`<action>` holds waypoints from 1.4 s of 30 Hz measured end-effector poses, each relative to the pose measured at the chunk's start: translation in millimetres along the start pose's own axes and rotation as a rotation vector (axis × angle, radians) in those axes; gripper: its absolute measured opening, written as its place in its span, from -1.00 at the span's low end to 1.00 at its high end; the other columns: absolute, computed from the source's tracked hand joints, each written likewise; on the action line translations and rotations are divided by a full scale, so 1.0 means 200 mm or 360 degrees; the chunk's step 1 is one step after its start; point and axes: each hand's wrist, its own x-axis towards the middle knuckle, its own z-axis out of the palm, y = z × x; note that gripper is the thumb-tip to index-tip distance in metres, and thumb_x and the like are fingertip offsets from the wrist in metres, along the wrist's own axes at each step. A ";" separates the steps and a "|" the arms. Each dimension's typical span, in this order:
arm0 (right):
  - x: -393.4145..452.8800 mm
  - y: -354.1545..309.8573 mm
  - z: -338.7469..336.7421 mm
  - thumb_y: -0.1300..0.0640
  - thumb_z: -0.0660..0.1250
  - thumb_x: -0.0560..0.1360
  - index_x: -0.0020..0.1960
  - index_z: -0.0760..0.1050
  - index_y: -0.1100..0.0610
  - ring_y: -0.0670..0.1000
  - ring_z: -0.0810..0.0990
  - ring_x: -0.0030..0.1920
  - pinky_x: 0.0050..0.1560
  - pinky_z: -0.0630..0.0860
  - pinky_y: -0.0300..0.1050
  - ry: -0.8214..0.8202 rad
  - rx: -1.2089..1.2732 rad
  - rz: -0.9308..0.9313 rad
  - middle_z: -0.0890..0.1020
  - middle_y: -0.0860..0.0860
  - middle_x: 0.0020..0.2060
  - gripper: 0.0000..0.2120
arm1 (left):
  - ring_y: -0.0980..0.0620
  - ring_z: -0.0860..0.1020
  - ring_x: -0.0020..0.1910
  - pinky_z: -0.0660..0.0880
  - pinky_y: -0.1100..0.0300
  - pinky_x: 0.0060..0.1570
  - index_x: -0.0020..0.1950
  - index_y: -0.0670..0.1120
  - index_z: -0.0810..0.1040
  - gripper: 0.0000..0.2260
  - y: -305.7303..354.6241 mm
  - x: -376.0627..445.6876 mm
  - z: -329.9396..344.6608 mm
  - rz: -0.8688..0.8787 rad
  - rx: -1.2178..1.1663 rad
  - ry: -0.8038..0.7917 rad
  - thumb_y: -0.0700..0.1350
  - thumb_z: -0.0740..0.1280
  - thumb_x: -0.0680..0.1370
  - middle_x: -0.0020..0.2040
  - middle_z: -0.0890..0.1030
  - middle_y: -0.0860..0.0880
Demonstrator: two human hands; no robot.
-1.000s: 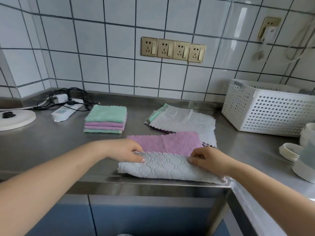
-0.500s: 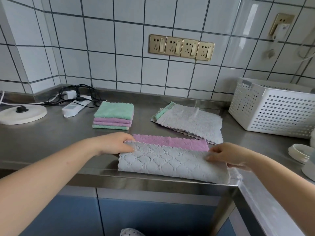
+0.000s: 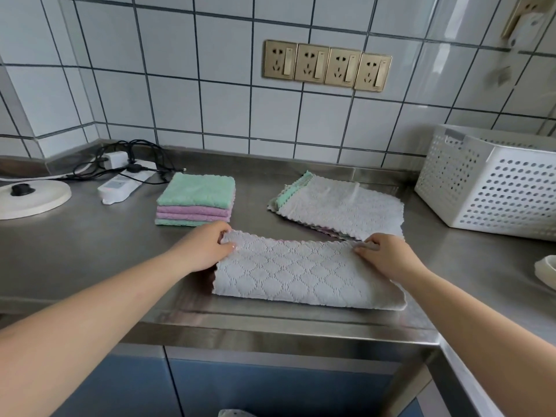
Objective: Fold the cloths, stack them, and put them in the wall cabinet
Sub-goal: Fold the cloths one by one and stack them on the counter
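At frame centre on the counter (image 3: 90, 254), your left hand (image 3: 207, 248) and right hand (image 3: 382, 254) each grip a far corner of the grey cloth (image 3: 301, 272), now folded fully over its pink face, so the first fold looks complete.

Pink inner face of grey cloth (image 3: 301, 272) hidden by fold; only thin pink sliver shows at far edge. Fingertips of left hand (image 3: 207, 248) and right hand (image 3: 385, 254) tucked under cloth corners. Loose cloth pile (image 3: 340, 209): lower cloths covered by top grey one, count unclear. White basket (image 3: 493, 188) cut off at right edge, contents hidden. White round object (image 3: 546, 270) cut off at right edge, identity unclear. Round lid (image 3: 30, 197) cut off at left edge.
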 end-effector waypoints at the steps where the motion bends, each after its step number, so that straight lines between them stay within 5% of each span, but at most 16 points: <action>1: 0.01 0.00 0.00 -0.04 0.33 0.51 -0.05 0.55 0.16 0.02 0.52 -0.18 -0.35 0.37 -0.20 0.0011 -0.0007 -0.0003 0.60 0.00 -0.17 -0.75 | 0.11 0.44 -0.31 0.28 0.19 -0.35 0.08 -0.04 0.44 -0.82 0.00 0.01 0.01 -0.0003 0.0012 0.0006 -0.02 0.31 0.53 -0.26 0.46 0.08; 10: 0.07 0.03 0.03 -0.04 0.33 0.51 -0.07 0.53 0.15 0.03 0.49 -0.17 -0.36 0.34 -0.23 0.0026 -0.0010 -0.0002 0.57 0.00 -0.20 -0.76 | 0.08 0.42 -0.27 0.23 0.22 -0.39 0.23 -0.07 0.44 -0.71 0.02 0.07 0.04 0.0010 0.0104 0.0092 -0.02 0.30 0.54 -0.26 0.41 0.11; 16: 0.07 0.02 0.03 -0.05 0.27 0.53 0.07 0.49 0.11 0.01 0.52 -0.20 -0.34 0.39 -0.16 0.0076 -0.0070 0.0044 0.63 0.03 -0.02 -0.75 | 0.02 0.49 -0.13 0.36 0.16 -0.22 0.23 -0.07 0.41 -0.69 0.06 0.09 0.02 0.0007 0.0292 0.0017 0.02 0.29 0.54 -0.08 0.50 0.05; 21: -0.04 -0.11 0.01 -0.03 0.20 0.57 0.28 0.44 0.06 0.08 0.42 0.23 0.14 0.46 -0.03 0.0357 -0.0604 -0.0444 0.45 0.04 0.24 -0.67 | -0.04 0.45 0.24 0.40 0.06 0.20 0.34 -0.03 0.39 -0.66 0.18 0.03 0.00 0.0281 0.0399 0.0230 -0.05 0.25 0.56 0.25 0.44 -0.04; 28: -0.14 -0.40 0.34 0.07 0.06 0.58 0.43 0.27 0.07 0.09 0.22 0.45 0.41 0.17 0.11 -0.0208 -0.0635 -0.0508 0.27 0.04 0.45 -0.58 | -0.08 0.36 0.36 0.30 0.03 0.34 0.36 -0.11 0.35 -0.62 0.44 -0.03 0.33 0.0535 0.0491 -0.0201 -0.16 0.11 0.54 0.36 0.41 -0.09; 33: -0.17 -0.29 0.36 -0.20 -0.17 0.54 0.52 0.04 -0.07 0.01 -0.02 0.54 0.47 0.00 0.13 -0.0232 -0.0662 -0.0477 0.07 0.00 0.54 -0.43 | 0.05 -0.07 0.54 -0.11 0.03 0.48 0.54 0.04 0.00 -0.53 0.36 -0.08 0.32 0.0379 0.0708 -0.0312 0.08 -0.05 0.64 0.56 -0.05 0.04; 42: -0.16 -0.08 0.21 -0.40 -0.18 0.49 0.54 -0.10 -0.09 0.02 -0.10 0.54 0.50 -0.08 0.13 -0.0319 -0.0804 -0.0314 -0.03 -0.01 0.55 -0.29 | 0.00 -0.15 0.54 -0.18 -0.03 0.49 0.54 0.12 -0.08 -0.45 0.22 -0.08 0.21 0.0156 0.0704 -0.0403 0.26 -0.10 0.59 0.56 -0.13 0.04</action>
